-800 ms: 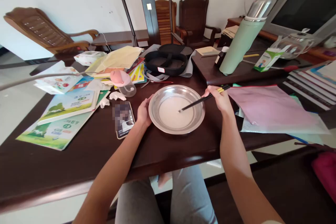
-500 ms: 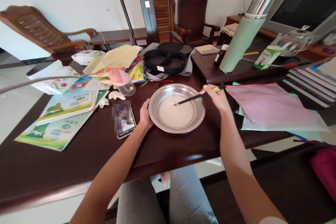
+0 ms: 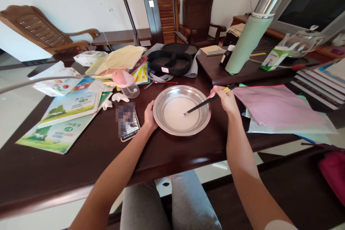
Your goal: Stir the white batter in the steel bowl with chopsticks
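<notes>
Steel, shallow and round, the basin [image 3: 188,131] sits on the dark wooden table [image 3: 167,151], close to its front edge and about midway along it. A thin layer of white liquid [image 3: 175,115] covers its flat bottom. It looks smooth and even, with no lumps to be seen, so the stirring seems well along but not finished. The right hand [image 3: 226,99] pinches a pair of black chopsticks [image 3: 205,102], their tips dipped in the liquid right of centre. The left hand [image 3: 149,116] grips the basin's left rim, fingers curled, steadying it. A phone [image 3: 126,122] lies just beside that hand. A pink folder [image 3: 275,109] lies toward the table's right edge.
</notes>
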Tool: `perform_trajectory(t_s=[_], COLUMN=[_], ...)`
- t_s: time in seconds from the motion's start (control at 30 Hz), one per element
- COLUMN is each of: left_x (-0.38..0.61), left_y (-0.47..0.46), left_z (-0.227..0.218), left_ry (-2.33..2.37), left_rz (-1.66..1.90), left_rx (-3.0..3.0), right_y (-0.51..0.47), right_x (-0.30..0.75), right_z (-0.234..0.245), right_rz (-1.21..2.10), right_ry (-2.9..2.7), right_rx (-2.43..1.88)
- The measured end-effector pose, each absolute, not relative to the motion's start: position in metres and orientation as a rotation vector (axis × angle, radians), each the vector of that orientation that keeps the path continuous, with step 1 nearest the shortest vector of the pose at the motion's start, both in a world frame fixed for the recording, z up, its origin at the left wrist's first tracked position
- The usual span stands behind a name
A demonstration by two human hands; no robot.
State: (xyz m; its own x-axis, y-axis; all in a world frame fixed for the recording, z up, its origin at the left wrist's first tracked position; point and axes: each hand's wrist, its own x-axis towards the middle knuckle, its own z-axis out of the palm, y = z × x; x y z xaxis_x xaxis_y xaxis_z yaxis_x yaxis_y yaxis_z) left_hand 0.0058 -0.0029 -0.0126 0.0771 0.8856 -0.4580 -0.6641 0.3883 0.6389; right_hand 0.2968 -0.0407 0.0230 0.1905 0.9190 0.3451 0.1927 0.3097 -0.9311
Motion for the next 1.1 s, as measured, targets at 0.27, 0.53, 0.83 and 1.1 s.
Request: perform_trajectory(t_s=[0.27, 0.53, 0.83, 1.1], left_x=[0.001, -0.001, -0.006, -0.006], left_y=[0.001, -0.002, -0.014, -0.016], left_z=[-0.019, -0.020, -0.015, -0.013], left_ry=[0.872, 0.868, 0.811, 0.810], left_rz=[1.187, 1.208, 1.184, 1.175], left_rx=[0.386, 0.446, 0.561, 0.558], right_y=[-0.039, -0.042, -0.044, -0.046], right_x=[0.296, 0.287, 0.294, 0.296], right_z=[0.023, 0.025, 0.021, 0.023], right_rz=[0.684, 0.837, 0.816, 0.666], right_ry=[-1.355, -1.513, -1.410, -1.298], right_rx=[-1.173, -1.117, -1.118, -1.184])
